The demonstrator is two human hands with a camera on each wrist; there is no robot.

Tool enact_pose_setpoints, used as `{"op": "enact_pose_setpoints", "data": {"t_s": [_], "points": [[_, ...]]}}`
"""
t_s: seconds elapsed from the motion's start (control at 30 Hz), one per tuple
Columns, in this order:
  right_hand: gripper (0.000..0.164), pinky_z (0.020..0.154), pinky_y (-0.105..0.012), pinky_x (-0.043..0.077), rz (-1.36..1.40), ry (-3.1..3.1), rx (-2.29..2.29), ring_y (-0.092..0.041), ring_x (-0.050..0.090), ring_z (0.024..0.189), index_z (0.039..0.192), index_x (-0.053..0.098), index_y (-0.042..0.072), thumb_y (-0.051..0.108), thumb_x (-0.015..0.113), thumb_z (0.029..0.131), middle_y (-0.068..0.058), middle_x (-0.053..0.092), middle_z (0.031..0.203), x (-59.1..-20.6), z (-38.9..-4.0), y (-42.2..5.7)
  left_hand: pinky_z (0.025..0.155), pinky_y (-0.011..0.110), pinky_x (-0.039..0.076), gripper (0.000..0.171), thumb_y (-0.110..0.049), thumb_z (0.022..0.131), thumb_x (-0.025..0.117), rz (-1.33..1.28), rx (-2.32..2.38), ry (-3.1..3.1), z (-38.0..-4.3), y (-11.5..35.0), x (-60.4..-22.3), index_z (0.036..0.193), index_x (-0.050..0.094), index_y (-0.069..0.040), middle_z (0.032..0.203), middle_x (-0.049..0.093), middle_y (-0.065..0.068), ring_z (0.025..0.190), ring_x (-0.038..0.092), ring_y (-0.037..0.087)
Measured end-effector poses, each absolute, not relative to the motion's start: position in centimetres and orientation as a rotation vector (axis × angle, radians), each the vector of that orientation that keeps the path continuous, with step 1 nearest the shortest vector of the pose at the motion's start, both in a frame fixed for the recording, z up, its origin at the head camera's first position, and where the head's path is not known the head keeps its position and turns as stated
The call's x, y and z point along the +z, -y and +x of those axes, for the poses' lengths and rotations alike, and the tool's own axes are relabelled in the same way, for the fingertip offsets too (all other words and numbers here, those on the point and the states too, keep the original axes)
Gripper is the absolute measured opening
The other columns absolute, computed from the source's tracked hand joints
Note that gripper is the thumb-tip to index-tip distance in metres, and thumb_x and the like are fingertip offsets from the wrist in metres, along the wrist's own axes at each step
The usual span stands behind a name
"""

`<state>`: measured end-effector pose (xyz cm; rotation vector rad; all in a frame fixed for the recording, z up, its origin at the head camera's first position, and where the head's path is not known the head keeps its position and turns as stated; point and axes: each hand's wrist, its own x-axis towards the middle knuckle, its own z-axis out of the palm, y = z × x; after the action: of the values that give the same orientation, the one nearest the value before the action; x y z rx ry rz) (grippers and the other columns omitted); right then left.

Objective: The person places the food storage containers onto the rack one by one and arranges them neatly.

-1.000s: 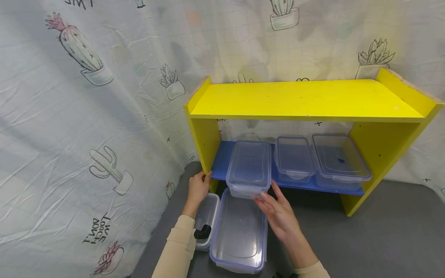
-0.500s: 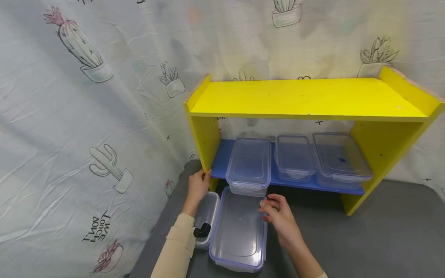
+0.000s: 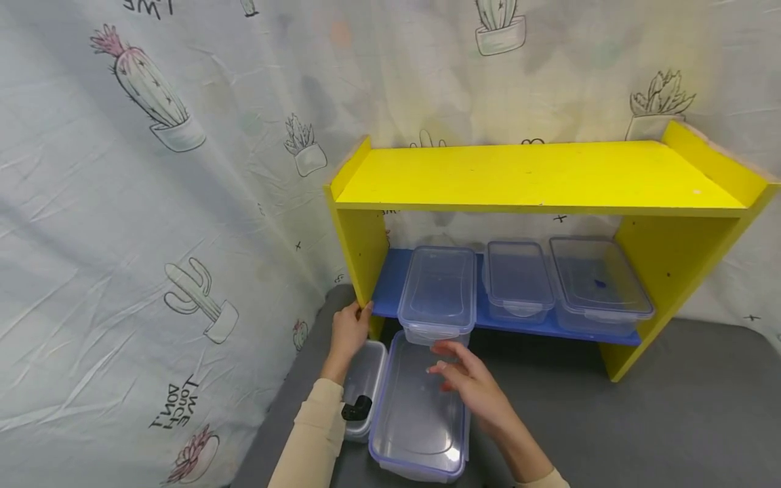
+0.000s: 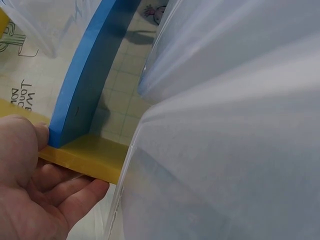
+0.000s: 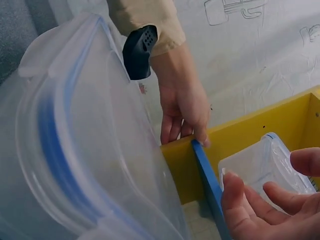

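Note:
At the lower left of a yellow shelf unit (image 3: 537, 173), my left hand (image 3: 349, 332) grips the front edge of the side panel (image 4: 102, 156). The left wrist view shows the thumb by the blue board (image 4: 85, 85) and the fingers on the panel's other side. My right hand (image 3: 472, 383) is held with loosely bent fingers, nothing between them, just in front of a clear lidded food container (image 3: 438, 285). That container rests on the blue board, its front end jutting past the board's edge. Below the right hand lies a larger lidded container (image 3: 421, 413).
Two more clear containers stand to the right on the blue board, a small one (image 3: 518, 274) and a wider one (image 3: 601, 278). Another container (image 3: 360, 379) lies under the left wrist on the grey surface (image 3: 683, 413). A cactus-print cloth (image 3: 122, 237) hangs behind.
My right hand has left the front right corner of the left container, dropped a little, then moved left to its front. The left hand keeps its hold on the panel.

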<state>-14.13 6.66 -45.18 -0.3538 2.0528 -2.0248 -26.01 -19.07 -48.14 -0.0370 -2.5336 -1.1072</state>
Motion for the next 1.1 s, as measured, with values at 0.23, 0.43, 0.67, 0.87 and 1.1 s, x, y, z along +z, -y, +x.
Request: {"op": "enact_pose_setpoints", "data": {"t_s": [0.23, 0.43, 0.67, 0.87, 1.1], "points": [[0.043, 0.091, -0.037, 0.050, -0.398, -2.064, -2.056, -0.038, 0.053, 0.124, 0.142, 0.040, 0.007, 0.016, 0.050, 0.101, -0.018, 0.041, 0.147, -45.7, -14.7, -6.4, 0.046, 0.026, 0.037, 0.030, -0.027, 0.099, 0.057, -0.044, -1.080, 2.519, -26.2, 19.2, -48.4, 0.078, 0.062, -0.007, 0.057, 0.055, 0.004, 0.046, 0.045, 0.012], [0.049, 0.088, -0.028, 0.051, -0.372, -2.085, -2.106, -0.036, 0.054, 0.124, 0.146, 0.037, 0.006, 0.012, 0.053, 0.100, -0.019, 0.040, 0.149, -46.2, -15.4, -6.4, 0.046, 0.026, 0.036, 0.029, -0.026, 0.098, 0.058, -0.046, -1.080, 2.523, -26.1, 19.0, -48.3, 0.077, 0.062, -0.006, 0.057, 0.054, 0.004, 0.047, 0.044, 0.013], [0.068, 0.088, -0.025, 0.052, -0.384, -2.056, -2.117, -0.038, 0.051, 0.129, 0.153, 0.024, 0.007, 0.017, 0.061, 0.096, -0.017, 0.034, 0.154, -46.4, -16.0, -6.5, 0.046, 0.025, 0.036, 0.030, -0.027, 0.099, 0.058, -0.046, -1.069, 2.523, -26.1, 18.9, -48.3, 0.078, 0.062, -0.006, 0.057, 0.053, 0.004, 0.047, 0.043, 0.012], [0.073, 0.089, -0.026, 0.053, -0.385, -2.033, -2.125, -0.039, 0.048, 0.132, 0.154, 0.020, 0.010, 0.017, 0.063, 0.095, -0.014, 0.030, 0.157, -46.4, -16.4, -6.5, 0.045, 0.026, 0.036, 0.031, -0.028, 0.099, 0.057, -0.030, -1.084, 2.536, -26.1, 18.9, -48.2, 0.077, 0.062, -0.007, 0.057, 0.053, 0.004, 0.047, 0.044, 0.012], [0.078, 0.096, -0.029, 0.051, -0.365, -1.985, -2.137, -0.039, 0.041, 0.138, 0.156, 0.017, 0.014, 0.020, 0.065, 0.094, -0.008, 0.019, 0.162, -46.5, -16.8, -6.2, 0.044, 0.025, 0.035, 0.027, -0.024, 0.097, 0.058, -0.044, -1.079, 2.500, -26.2, 18.9, -48.4, 0.076, 0.062, -0.007, 0.055, 0.051, 0.001, 0.045, 0.044, 0.011]]}}
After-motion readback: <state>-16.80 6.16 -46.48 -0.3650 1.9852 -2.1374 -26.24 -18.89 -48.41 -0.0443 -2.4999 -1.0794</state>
